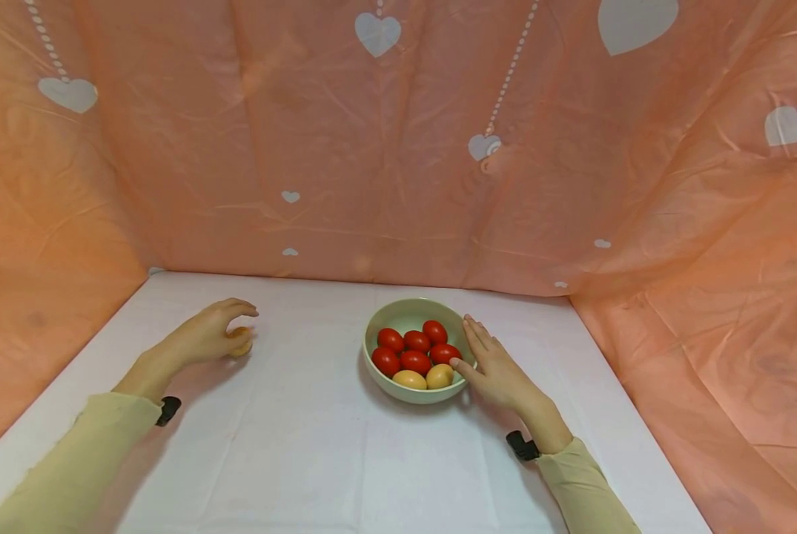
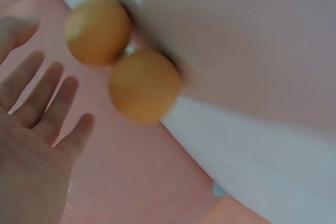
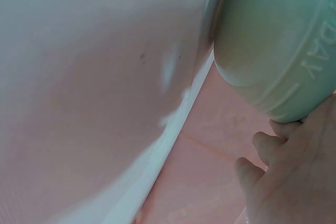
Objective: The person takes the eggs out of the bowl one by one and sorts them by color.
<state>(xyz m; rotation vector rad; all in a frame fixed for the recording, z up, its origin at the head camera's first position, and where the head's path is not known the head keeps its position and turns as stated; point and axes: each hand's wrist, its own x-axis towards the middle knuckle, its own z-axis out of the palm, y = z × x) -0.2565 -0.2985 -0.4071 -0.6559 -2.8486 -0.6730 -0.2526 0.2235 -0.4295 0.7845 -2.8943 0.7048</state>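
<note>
On the left of the table, my left hand [image 1: 211,332] reaches over a yellow round piece [image 1: 241,341], partly hidden by its thumb. The left wrist view shows two orange-yellow rounded pieces [image 2: 144,86] side by side on the cloth, with the spread fingers [image 2: 56,103] apart from them. My right hand [image 1: 501,374] holds a pale green bowl [image 1: 420,396] by its right side, thumb over the rim and fingers along the outside. Inside lie several glossy red oval pieces [image 1: 391,340], like small tomatoes, and two yellow oval ones [image 1: 409,380] at the near side.
A white cloth [image 1: 291,445] covers the table. Peach curtains [image 1: 371,185] with white hearts hang behind it and along both sides. Each wrist wears a black strap piece [image 1: 522,445], and raised lettering shows on the bowl's outside.
</note>
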